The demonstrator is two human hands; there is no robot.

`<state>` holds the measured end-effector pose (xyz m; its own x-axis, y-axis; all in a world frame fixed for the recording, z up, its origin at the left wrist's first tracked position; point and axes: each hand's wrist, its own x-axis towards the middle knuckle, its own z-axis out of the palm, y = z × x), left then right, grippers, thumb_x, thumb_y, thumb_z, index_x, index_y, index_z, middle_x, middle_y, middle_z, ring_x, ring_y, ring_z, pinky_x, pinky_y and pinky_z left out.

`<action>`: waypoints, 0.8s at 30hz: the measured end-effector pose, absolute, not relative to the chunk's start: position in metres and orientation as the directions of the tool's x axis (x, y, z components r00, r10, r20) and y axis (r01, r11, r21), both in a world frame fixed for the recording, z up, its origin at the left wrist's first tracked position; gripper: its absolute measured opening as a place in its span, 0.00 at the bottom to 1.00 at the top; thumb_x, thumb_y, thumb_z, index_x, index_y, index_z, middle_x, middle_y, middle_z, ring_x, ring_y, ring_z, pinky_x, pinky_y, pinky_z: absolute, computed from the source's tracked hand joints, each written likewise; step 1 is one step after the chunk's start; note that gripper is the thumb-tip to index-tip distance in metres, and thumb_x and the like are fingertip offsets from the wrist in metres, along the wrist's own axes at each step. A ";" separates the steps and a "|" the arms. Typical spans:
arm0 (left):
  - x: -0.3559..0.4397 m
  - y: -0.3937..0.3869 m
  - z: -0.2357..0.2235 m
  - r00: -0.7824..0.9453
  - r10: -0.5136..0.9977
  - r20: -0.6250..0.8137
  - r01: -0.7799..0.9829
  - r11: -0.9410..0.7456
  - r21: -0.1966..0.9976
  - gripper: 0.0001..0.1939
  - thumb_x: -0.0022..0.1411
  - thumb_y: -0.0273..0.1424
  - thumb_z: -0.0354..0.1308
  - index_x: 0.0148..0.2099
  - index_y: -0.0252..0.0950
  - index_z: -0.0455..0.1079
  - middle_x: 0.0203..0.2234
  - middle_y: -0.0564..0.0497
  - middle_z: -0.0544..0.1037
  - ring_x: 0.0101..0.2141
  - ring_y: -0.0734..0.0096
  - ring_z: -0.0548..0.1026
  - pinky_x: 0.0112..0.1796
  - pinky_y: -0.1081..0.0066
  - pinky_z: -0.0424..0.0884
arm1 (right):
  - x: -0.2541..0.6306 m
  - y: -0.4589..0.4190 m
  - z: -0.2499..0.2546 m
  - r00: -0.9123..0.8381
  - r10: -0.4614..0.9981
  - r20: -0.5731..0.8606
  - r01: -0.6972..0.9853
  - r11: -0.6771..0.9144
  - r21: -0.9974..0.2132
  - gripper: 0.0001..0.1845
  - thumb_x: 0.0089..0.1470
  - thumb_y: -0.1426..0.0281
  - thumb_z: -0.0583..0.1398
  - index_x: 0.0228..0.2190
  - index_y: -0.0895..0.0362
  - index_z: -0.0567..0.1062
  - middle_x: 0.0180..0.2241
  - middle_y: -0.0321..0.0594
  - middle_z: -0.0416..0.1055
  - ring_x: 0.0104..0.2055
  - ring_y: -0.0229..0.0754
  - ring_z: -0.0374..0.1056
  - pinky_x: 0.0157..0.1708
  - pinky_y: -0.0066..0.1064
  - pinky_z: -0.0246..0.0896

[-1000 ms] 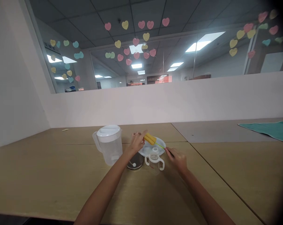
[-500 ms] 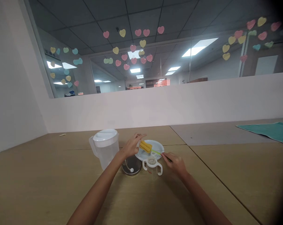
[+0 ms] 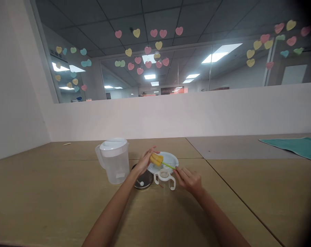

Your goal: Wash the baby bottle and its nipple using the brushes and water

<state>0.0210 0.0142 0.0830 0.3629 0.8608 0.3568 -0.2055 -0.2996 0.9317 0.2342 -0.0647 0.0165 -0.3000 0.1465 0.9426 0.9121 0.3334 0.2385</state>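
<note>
A bottle brush with a yellow sponge head (image 3: 156, 159) and a thin green handle (image 3: 168, 165) is held slantwise over a white plate (image 3: 174, 159). My right hand (image 3: 188, 179) is closed round the handle's end. Around the far side of the sponge head, my left hand (image 3: 144, 161) is cupped, its fingertips showing above it and its thumb hidden. Just below the brush stands a clear cup with a white two-handled collar (image 3: 164, 175). Left of the cup, partly under my left hand, lies a dark round metal dish (image 3: 146, 180) with a straw and white ball (image 3: 141, 184) in it.
A clear plastic pitcher (image 3: 116, 161) with a white lid stands to the left of my left forearm. Far right lies a green cloth (image 3: 299, 145). A small pale strip (image 3: 67, 144) rests near the back left wall. A white wall (image 3: 150, 118) borders the table.
The brush has shifted slightly left, and its sponge head sits closer into my left palm. My right hand has moved slightly left with the handle. The view has shifted slightly.
</note>
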 end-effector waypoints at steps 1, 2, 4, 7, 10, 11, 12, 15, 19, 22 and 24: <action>0.023 0.015 0.077 0.346 0.873 0.343 -0.157 -0.306 0.939 0.27 0.58 0.48 0.50 0.52 0.36 0.66 0.38 0.43 0.76 0.38 0.66 0.75 0.34 0.71 0.71 | 0.234 -0.065 0.016 -0.319 0.141 0.937 0.914 0.309 0.265 0.09 0.55 0.68 0.57 0.32 0.55 0.78 0.16 0.36 0.68 0.19 0.32 0.61 0.22 0.28 0.48; 0.025 0.015 0.073 0.332 0.882 0.333 -0.094 -0.321 0.943 0.27 0.58 0.50 0.47 0.49 0.34 0.68 0.35 0.43 0.77 0.35 0.67 0.75 0.32 0.72 0.71 | 0.234 -0.065 0.015 -0.331 0.139 0.934 0.915 0.290 0.281 0.09 0.55 0.68 0.57 0.32 0.55 0.78 0.16 0.35 0.68 0.19 0.31 0.61 0.22 0.28 0.47; 0.022 0.017 0.068 0.316 0.888 0.333 0.050 -0.366 0.929 0.29 0.58 0.52 0.45 0.43 0.32 0.71 0.29 0.45 0.76 0.28 0.70 0.74 0.26 0.73 0.70 | 0.235 -0.064 0.016 -0.331 0.129 0.935 0.917 0.276 0.287 0.09 0.56 0.68 0.57 0.32 0.55 0.78 0.15 0.34 0.67 0.18 0.31 0.60 0.22 0.28 0.46; 0.009 0.022 0.071 0.308 0.886 0.347 0.184 -0.413 0.892 0.29 0.57 0.53 0.46 0.39 0.30 0.71 0.24 0.48 0.74 0.22 0.73 0.71 0.24 0.73 0.68 | 0.235 -0.064 0.018 -0.328 0.132 0.935 0.916 0.286 0.281 0.09 0.56 0.69 0.56 0.32 0.56 0.78 0.16 0.35 0.67 0.20 0.31 0.61 0.23 0.28 0.47; -0.009 0.028 0.081 0.288 0.871 0.398 0.253 -0.471 0.845 0.27 0.57 0.50 0.48 0.42 0.32 0.71 0.29 0.46 0.75 0.28 0.70 0.73 0.30 0.71 0.70 | 0.233 -0.062 0.019 -0.321 0.182 0.930 0.927 0.260 0.269 0.11 0.57 0.68 0.55 0.32 0.56 0.77 0.17 0.36 0.68 0.21 0.32 0.62 0.24 0.28 0.48; -0.015 0.029 0.085 0.269 0.865 0.424 0.289 -0.493 0.821 0.25 0.57 0.49 0.49 0.43 0.32 0.71 0.32 0.45 0.75 0.31 0.68 0.73 0.33 0.69 0.70 | 0.233 -0.060 0.019 -0.307 0.199 0.931 0.935 0.243 0.257 0.11 0.57 0.67 0.55 0.32 0.56 0.77 0.18 0.36 0.69 0.21 0.32 0.62 0.25 0.28 0.48; -0.021 0.030 0.088 0.248 0.854 0.457 0.341 -0.518 0.785 0.24 0.56 0.46 0.51 0.46 0.33 0.70 0.36 0.45 0.74 0.33 0.66 0.73 0.36 0.67 0.70 | 0.233 -0.059 0.018 -0.286 0.211 0.935 0.944 0.227 0.238 0.12 0.58 0.67 0.55 0.31 0.56 0.77 0.18 0.36 0.69 0.21 0.32 0.62 0.25 0.28 0.48; -0.032 0.034 0.091 0.258 0.801 0.540 0.674 -0.550 0.494 0.24 0.57 0.37 0.53 0.55 0.34 0.63 0.46 0.42 0.69 0.42 0.62 0.70 0.45 0.63 0.66 | 0.235 -0.052 0.016 -0.195 0.232 0.953 0.971 0.180 0.155 0.13 0.58 0.67 0.54 0.29 0.57 0.76 0.19 0.36 0.69 0.21 0.31 0.63 0.25 0.28 0.47; -0.037 0.042 0.080 0.344 0.813 0.470 0.868 -0.466 0.170 0.23 0.56 0.31 0.52 0.54 0.32 0.62 0.47 0.39 0.66 0.46 0.58 0.67 0.48 0.61 0.63 | 0.239 -0.043 0.013 -0.115 0.297 0.948 0.989 0.119 0.082 0.16 0.59 0.68 0.52 0.25 0.58 0.75 0.19 0.35 0.69 0.20 0.31 0.61 0.23 0.28 0.44; -0.037 0.051 0.070 0.334 0.852 0.403 0.894 -0.422 0.151 0.20 0.56 0.31 0.50 0.51 0.31 0.65 0.44 0.39 0.67 0.41 0.59 0.70 0.45 0.62 0.65 | 0.240 -0.041 0.012 -0.084 0.323 0.943 0.994 0.098 0.055 0.17 0.60 0.67 0.51 0.24 0.57 0.74 0.18 0.34 0.68 0.19 0.31 0.60 0.22 0.28 0.42; -0.038 0.057 0.066 0.318 0.871 0.374 0.912 -0.389 0.131 0.19 0.58 0.31 0.48 0.51 0.30 0.65 0.44 0.38 0.67 0.40 0.60 0.70 0.44 0.62 0.65 | 0.241 -0.041 0.011 -0.065 0.326 0.943 0.995 0.095 0.035 0.18 0.60 0.67 0.51 0.24 0.57 0.74 0.18 0.34 0.68 0.19 0.31 0.59 0.22 0.27 0.41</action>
<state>-0.0384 0.0573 0.0663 0.3182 0.8712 0.3738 0.9116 -0.3894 0.1314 0.2405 -0.0405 0.0114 -0.0646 0.3261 0.9431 0.9948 0.0954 0.0352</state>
